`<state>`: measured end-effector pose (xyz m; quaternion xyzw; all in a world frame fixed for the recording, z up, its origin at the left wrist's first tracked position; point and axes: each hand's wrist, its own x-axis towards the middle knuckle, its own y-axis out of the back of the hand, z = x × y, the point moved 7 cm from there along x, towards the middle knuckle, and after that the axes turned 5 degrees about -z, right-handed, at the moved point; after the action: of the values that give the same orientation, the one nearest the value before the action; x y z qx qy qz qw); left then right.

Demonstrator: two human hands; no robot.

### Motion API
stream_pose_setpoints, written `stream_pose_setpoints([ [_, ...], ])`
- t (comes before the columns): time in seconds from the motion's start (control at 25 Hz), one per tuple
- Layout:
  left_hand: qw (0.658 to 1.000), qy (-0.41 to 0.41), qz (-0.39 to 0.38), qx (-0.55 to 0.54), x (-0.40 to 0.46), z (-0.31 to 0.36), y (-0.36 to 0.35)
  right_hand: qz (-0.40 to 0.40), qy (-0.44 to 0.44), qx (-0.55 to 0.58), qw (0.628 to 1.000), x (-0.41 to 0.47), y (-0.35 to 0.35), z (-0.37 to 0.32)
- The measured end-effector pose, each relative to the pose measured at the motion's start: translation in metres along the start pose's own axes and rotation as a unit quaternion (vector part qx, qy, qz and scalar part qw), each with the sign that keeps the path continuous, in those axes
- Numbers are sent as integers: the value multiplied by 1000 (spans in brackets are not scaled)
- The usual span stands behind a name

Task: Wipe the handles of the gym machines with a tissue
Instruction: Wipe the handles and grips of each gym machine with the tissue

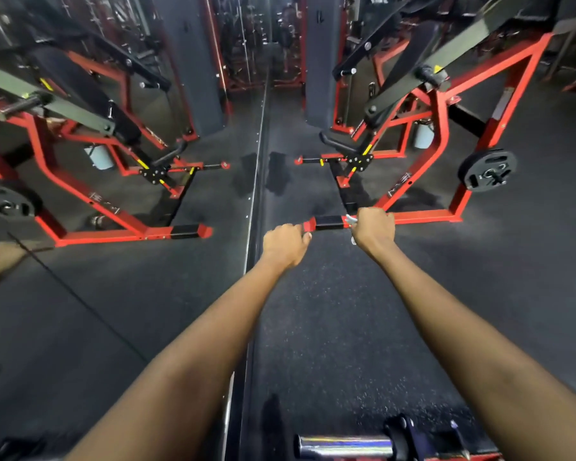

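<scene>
A red gym machine frame [426, 216] stands on the dark floor, its low front bar ending in a black grip section [330, 222] with a red end cap. My left hand [285, 246] curls its fingers around the red end of that bar. My right hand [373, 227] wraps the bar just right of the black grip, and bits of white tissue [350, 219] stick out from under its fingers. Most of the tissue is hidden inside that hand.
A wall mirror on the left reflects the machine [113, 207] and my arm. A black weight plate [487, 169] hangs on the frame at right. A chrome bar [343, 445] lies at the bottom edge. Speckled rubber floor [330, 327] spreads between.
</scene>
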<state>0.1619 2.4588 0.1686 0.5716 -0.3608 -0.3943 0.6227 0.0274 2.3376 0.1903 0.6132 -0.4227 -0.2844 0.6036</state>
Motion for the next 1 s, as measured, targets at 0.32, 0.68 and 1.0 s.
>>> stream_pose_setpoints([
  [0.32,999,48,-7,7,37,-66,4,-48,5,-10,999,48,-36,-61],
  [0.68,999,46,-6,-17,171,-94,17,-9,18,-6,1000,176,-34,-81],
  [1.0,996,32,11,-78,383,-82,45,28,-9,5,1000,368,-22,-55],
])
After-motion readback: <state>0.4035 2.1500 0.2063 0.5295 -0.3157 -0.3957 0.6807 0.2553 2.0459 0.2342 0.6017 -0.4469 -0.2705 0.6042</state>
